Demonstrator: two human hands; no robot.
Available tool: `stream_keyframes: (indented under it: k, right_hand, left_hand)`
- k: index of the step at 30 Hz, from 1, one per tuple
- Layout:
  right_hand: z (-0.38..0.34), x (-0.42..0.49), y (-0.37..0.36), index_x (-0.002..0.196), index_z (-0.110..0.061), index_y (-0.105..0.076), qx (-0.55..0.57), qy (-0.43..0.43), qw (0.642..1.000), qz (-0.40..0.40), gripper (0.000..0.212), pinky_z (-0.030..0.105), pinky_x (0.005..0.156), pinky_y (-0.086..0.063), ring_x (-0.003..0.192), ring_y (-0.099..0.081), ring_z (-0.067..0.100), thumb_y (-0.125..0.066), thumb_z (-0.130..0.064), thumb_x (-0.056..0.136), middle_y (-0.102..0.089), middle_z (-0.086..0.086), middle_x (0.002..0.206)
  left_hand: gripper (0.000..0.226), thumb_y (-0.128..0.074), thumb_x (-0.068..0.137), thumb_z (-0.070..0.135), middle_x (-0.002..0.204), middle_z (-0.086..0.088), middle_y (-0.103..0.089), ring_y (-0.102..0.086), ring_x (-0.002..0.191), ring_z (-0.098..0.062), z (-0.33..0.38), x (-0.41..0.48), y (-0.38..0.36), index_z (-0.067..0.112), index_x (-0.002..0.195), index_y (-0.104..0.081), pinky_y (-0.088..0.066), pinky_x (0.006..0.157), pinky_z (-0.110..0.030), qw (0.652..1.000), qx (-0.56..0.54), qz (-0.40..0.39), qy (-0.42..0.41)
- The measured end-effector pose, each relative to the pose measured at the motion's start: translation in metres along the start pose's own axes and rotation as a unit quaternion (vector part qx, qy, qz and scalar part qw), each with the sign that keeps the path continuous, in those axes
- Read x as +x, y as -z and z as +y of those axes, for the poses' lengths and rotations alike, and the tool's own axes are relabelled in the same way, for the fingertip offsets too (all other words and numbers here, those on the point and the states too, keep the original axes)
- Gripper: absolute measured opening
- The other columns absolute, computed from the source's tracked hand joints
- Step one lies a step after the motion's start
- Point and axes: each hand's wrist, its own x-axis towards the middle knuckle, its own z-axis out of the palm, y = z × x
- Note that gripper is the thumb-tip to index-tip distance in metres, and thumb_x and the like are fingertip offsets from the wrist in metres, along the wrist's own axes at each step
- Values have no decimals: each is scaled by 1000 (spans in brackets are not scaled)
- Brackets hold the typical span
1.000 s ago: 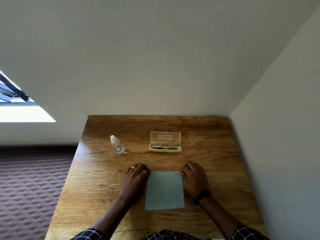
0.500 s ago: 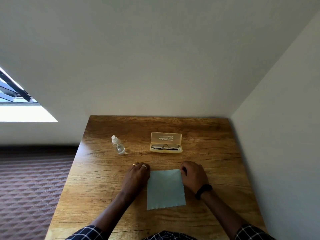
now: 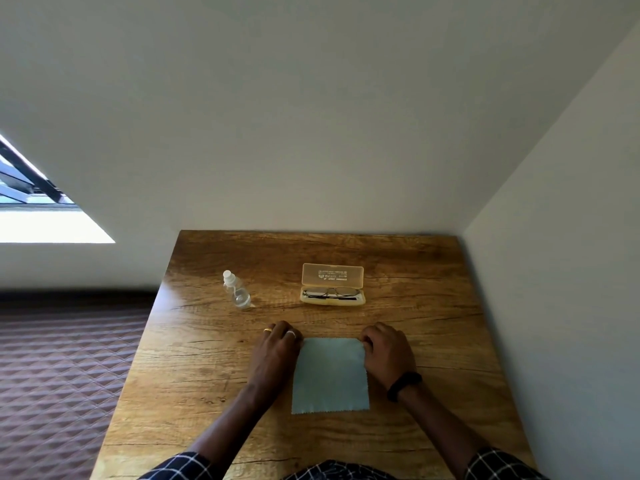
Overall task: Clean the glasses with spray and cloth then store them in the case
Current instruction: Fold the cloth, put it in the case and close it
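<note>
Both hands, left hand (image 3: 277, 355) and right hand (image 3: 388, 351), rest curled at the cloth (image 3: 330, 375) top corners; can't tell if pinching. Glasses (image 3: 331, 292) lie in the open case (image 3: 332, 284) at 12 o'clock, long axis sideways, right hand slightly nearer.

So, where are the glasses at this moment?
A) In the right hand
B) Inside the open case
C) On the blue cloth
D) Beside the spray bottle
B: the glasses lie folded in the open case, whose lid stands up behind them.
</note>
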Motion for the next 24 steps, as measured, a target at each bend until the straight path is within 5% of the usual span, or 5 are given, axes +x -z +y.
stream_keyframes:
  k: [12, 19, 24]
  right_hand:
    - [-4, 8, 7, 75, -31, -52, 27, -9, 999, -20, 22, 34, 75, -51, 72, -52, 7, -60, -11, 82, -52, -16, 80]
    - [-4, 7, 6, 77, -29, -56, 39, -10, 999, -18, 18, 32, 75, -51, 73, -53, 6, -62, -12, 82, -53, -15, 79]
    - [-5, 8, 8, 77, -29, -56, 48, -17, 999, -14, 19, 30, 74, -51, 72, -53, 5, -64, -12, 82, -53, -15, 79]
  left_hand:
    - [1, -64, 94, 19, 87, 1, -69, -64, 78, -16, 2, 14, 10, 18, 93, -64, -54, 60, -28, 1000, -16, -8, -1]
    - [34, -63, 96, 12, 113, -4, -72, -71, 94, -18, -2, 17, 9, 11, 129, -66, -61, 74, -31, 999, -41, 6, -23]
    - [14, -67, 92, 12, 99, -1, -70, -70, 81, -13, -5, 24, 15, 15, 103, -75, -60, 63, -27, 998, -53, -17, -39]
